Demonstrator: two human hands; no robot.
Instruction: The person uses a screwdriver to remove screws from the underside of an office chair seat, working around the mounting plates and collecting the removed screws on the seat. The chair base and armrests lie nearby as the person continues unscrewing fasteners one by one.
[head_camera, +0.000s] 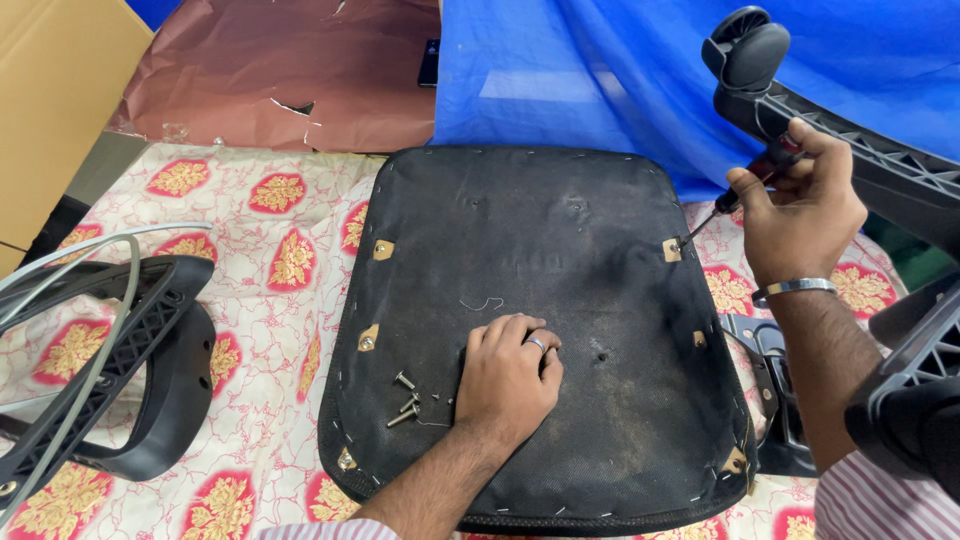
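A black chair seat (560, 250) lies upside down on a patterned cloth, with small brass plates at its edges. My left hand (508, 372) rests flat on the seat's underside, fingers curled, a ring on one finger. Several loose bolts (405, 400) lie just left of that hand. My right hand (800, 205) grips a screwdriver (735, 195) with a dark red and black handle. Its tip touches the brass plate (672, 250) at the seat's right edge.
A black chair base leg with a caster wheel (745, 45) rises at the upper right. A black armrest frame (110, 370) lies at the left. A metal mechanism plate (765, 340) sits by the seat's right side. Blue tarp (580, 70), brown paper (280, 70) and cardboard lie behind.
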